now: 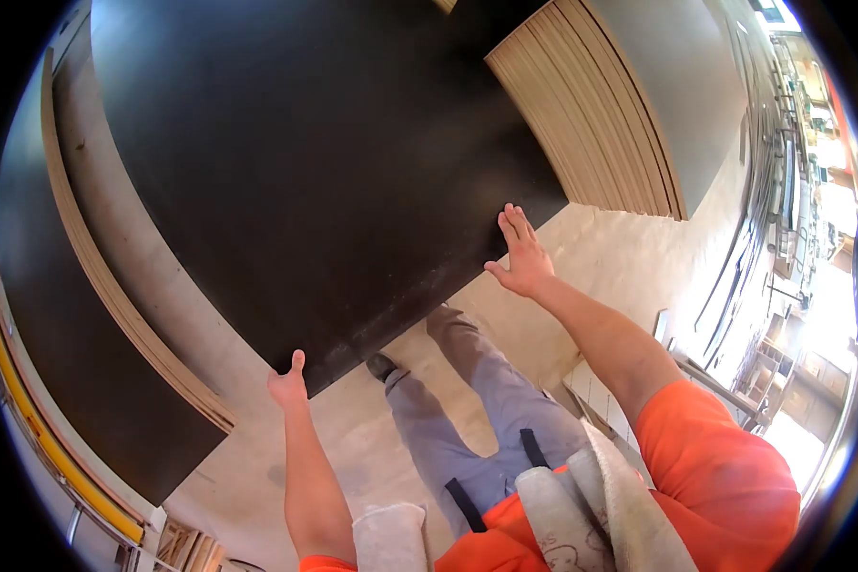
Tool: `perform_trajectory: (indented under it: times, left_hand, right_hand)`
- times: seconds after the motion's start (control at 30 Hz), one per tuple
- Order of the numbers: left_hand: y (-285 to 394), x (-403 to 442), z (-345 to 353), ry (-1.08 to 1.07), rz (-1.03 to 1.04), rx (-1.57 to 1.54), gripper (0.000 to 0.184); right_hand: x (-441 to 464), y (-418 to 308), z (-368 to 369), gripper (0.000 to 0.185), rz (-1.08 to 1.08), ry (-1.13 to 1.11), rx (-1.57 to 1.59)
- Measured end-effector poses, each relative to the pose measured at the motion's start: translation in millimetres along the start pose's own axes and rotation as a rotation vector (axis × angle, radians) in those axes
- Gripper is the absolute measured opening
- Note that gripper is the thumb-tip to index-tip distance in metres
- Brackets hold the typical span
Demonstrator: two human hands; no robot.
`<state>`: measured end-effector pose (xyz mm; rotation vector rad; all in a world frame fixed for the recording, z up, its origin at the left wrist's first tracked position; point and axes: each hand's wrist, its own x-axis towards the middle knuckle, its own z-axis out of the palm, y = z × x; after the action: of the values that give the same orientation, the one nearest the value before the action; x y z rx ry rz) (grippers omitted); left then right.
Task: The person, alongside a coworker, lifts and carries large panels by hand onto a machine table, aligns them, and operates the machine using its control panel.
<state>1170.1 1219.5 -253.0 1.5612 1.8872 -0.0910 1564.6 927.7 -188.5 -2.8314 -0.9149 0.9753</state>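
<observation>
A large black panel (pixel 324 191) fills the upper middle of the head view, its near edge facing my legs. At its near left corner is my left hand (pixel 289 381), closed on the edge with the thumb up; the other fingers are mostly hidden. My right hand (pixel 524 257) touches the near edge close to the right corner. Its fingers lie stretched out on the black surface, with the thumb apart from them.
To the right stands a thick stack of boards (pixel 591 105) with pale layered edges. Another dark-topped stack (pixel 95 315) lies left, beyond a narrow gap. A yellow rail (pixel 67 448) runs along the far left. Cluttered shelving (pixel 782 362) stands far right; concrete floor (pixel 562 315) shows around my feet.
</observation>
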Motion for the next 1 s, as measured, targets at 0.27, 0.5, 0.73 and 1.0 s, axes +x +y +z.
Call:
perform_trajectory:
  times: [0.27, 0.5, 0.73, 1.0]
  left_hand:
    - [2, 2, -5, -0.049, -0.019, -0.008, 0.07]
    - [-1, -8, -5, -0.054, 0.052, -0.106, 0.079]
    - [-116, -156, -62, -0.327, -0.056, 0.181, 0.087]
    - [-545, -328, -204, -0.246, -0.314, 0.051, 0.07]
  right_hand:
    - [-1, -2, 5, 0.095, -0.021, 0.018, -0.039]
    - [-3, -13, 1, 0.1, -0.019, 0.026, -0.072]
    - [-86, -37, 2, 0.078, 0.004, -0.167, -0.047]
    - [-320, -231, 134, 0.063, -0.015, -0.521, -0.053]
